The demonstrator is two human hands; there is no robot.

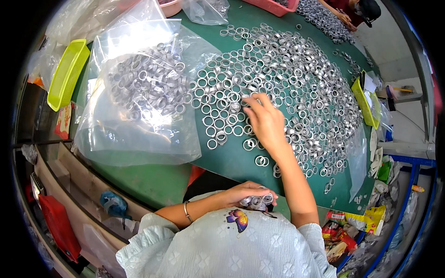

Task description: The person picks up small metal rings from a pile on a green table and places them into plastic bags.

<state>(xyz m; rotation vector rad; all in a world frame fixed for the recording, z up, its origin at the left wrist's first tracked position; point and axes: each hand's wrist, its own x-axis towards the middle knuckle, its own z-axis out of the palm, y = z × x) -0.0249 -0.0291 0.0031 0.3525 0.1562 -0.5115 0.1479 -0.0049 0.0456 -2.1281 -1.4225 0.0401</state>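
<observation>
Many short silver-grey metal rings [320,92] are spread over a green tabletop [218,160], single and flat toward the left, heaped more thickly toward the right. My right hand [266,121] reaches over the left part of this spread, fingers apart and bent down, their tips among the rings. I see nothing held in it. Close to my body, my left hand [241,193] is closed round several metal rings [257,200], stacked against the palm. Left of the spread lies a large clear plastic bag [139,143] with a heap of similar rings [148,83] inside.
A yellow-green basket [68,74] stands at the left, another yellow-green basket [366,102] at the right edge. A pink tray [278,6] is at the back. At the far right another person's hands [345,19] work over more rings. Packets [371,220] lie on the lower right.
</observation>
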